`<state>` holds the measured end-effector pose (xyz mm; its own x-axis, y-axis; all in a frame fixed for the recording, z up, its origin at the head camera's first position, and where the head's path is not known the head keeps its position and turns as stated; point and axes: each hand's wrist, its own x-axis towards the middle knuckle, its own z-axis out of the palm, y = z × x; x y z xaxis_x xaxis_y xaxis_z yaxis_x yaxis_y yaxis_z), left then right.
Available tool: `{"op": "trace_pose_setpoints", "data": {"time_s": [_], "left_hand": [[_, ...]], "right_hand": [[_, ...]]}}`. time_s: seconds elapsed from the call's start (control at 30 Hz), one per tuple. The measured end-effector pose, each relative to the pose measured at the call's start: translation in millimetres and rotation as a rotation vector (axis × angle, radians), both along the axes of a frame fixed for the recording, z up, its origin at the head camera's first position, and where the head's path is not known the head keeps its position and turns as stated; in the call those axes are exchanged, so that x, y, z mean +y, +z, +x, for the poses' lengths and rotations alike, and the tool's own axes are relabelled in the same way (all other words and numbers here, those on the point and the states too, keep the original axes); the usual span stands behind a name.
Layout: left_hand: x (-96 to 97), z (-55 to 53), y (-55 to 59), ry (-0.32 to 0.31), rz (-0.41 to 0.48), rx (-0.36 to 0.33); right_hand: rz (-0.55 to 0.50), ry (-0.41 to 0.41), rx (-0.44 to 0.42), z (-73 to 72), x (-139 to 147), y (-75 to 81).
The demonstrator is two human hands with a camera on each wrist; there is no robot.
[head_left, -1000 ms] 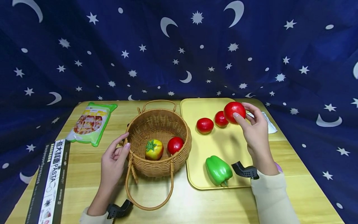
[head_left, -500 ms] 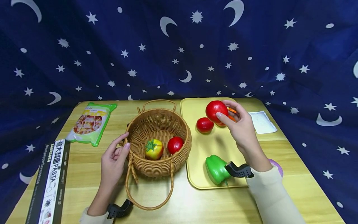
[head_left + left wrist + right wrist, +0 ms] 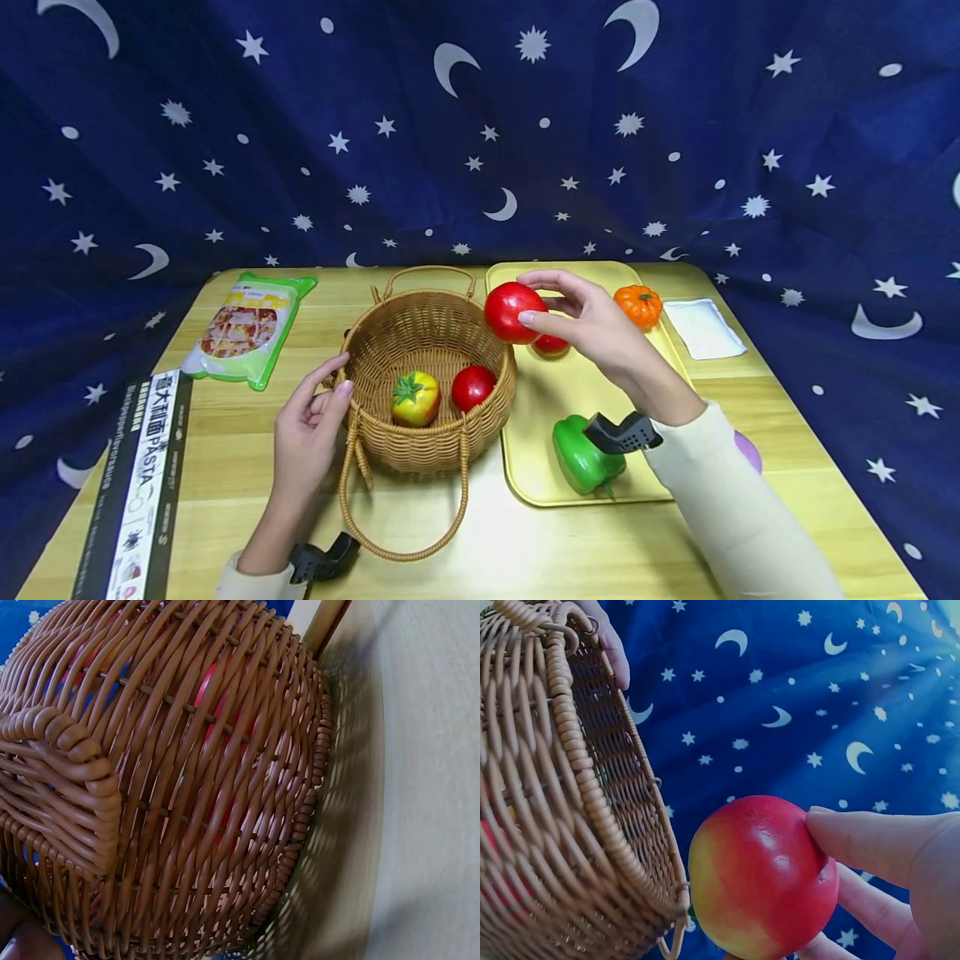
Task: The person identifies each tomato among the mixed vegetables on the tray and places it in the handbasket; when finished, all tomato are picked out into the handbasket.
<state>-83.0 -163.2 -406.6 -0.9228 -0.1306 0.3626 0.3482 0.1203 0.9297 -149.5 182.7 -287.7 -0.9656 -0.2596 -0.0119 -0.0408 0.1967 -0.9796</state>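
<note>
My right hand (image 3: pixel 592 321) pinches a red apple (image 3: pixel 512 312) between thumb and fingers, over the right rim of a wicker basket (image 3: pixel 412 450). In the right wrist view the apple (image 3: pixel 761 877) shows a yellow-green side and is close beside the basket's rim. My left hand (image 3: pixel 311 429) holds the basket's left rim, fingertips at the edge. Inside the basket lie a yellow-red fruit (image 3: pixel 415 400) with green leaves and a red round fruit (image 3: pixel 473 387). In the left wrist view the basket's woven wall (image 3: pixel 187 772) fills most of the picture.
A yellow tray (image 3: pixel 555 492) at the right bears a green bell pepper (image 3: pixel 585 454), a small orange pumpkin (image 3: pixel 638 307) and a red fruit (image 3: pixel 551 346), partly covered. Beyond it lies a white cloth (image 3: pixel 705 329). At left are a food packet (image 3: pixel 247 329) and a long pasta box (image 3: pixel 135 492).
My right hand has carried the apple leftward from above the tray to the basket's right rim, uncovering the orange pumpkin. The left hand and basket have stayed in place.
</note>
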Motion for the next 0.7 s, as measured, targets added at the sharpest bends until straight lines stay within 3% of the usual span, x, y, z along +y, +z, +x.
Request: {"op": "trace_pose_setpoints", "data": {"time_s": [0.37,0.5,0.7], "left_hand": [[-0.8,-1.3,-1.2,-0.006,-0.005,0.012],[-0.9,-2.0,0.7,0.003,-0.020,0.010],[-1.3,-1.9,0.4,0.006,-0.031,0.018]], "right_hand": [[0.055,0.165,0.019,-26.4,-42,10.3],[0.058,0.202,0.011,-36.5,-59,4.4],[0.100,0.324,0.000,-53.8,-86,-7.6]]}}
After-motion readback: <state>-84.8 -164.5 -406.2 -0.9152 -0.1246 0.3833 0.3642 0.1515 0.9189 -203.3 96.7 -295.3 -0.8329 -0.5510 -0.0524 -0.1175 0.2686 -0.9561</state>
